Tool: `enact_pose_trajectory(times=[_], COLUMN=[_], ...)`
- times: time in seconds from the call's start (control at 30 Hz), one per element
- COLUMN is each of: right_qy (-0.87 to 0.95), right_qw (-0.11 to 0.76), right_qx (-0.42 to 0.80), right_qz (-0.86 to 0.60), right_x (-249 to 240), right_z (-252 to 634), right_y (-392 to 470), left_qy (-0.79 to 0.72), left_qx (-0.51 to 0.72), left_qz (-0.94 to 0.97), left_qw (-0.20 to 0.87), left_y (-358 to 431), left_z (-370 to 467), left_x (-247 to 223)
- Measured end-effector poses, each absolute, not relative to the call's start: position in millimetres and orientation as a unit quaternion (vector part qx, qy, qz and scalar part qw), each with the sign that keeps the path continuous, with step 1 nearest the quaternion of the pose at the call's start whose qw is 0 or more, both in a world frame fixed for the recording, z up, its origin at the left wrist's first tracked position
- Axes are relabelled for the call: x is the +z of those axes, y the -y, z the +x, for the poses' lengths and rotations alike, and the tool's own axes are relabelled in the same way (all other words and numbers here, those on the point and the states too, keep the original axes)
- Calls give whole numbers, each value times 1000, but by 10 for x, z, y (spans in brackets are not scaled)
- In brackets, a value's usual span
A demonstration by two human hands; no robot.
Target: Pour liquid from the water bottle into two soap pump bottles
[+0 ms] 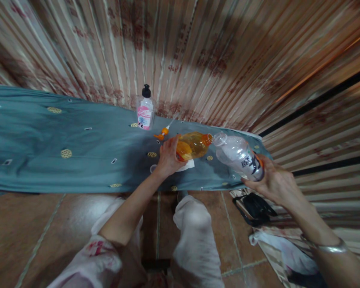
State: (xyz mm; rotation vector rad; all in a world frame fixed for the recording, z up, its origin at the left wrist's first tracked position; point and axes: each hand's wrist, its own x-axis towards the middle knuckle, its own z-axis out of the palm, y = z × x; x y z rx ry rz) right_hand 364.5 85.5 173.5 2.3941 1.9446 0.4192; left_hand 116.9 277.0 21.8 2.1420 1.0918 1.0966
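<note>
My left hand (169, 157) is wrapped round the body of an orange see-through bottle (196, 145), tilted over so that its open neck points right. In my right hand (273, 179) is a clear plastic bottle (235, 154) with a dark-lettered label, held tilted by its lower end. The two open mouths meet or nearly meet; whether they touch I cannot tell. Behind my left hand an orange pump top (161, 133) with a thin tube lies on the cloth. Under the orange bottle shows a white piece (187, 165), partly hidden.
A clear bottle with a black cap and pink label (145, 112) stands at the back of the cloth-covered table (87, 144). A pleated curtain (168, 60) hangs right behind. On the tiled floor at right lie a black bag-like item (255, 208) and some fabric (285, 248).
</note>
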Motion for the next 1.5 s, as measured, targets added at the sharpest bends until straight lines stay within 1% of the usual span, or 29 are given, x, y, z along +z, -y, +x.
enact_pose_trajectory(times=[0.43, 0.73, 1.5], right_qy=[-636, -662, -653], right_qw=[14, -13, -13], right_qx=[142, 181, 176], right_qz=[758, 727, 736], right_x=[1758, 1662, 1678], right_z=[3645, 3759, 3738], right_y=[-846, -860, -860], left_qy=[-405, -405, -405], left_qx=[400, 400, 403], left_qz=[784, 786, 785], left_qw=[246, 240, 239], left_y=[-2760, -2776, -2766], left_z=[1172, 1177, 1179], left_x=[232, 209, 215])
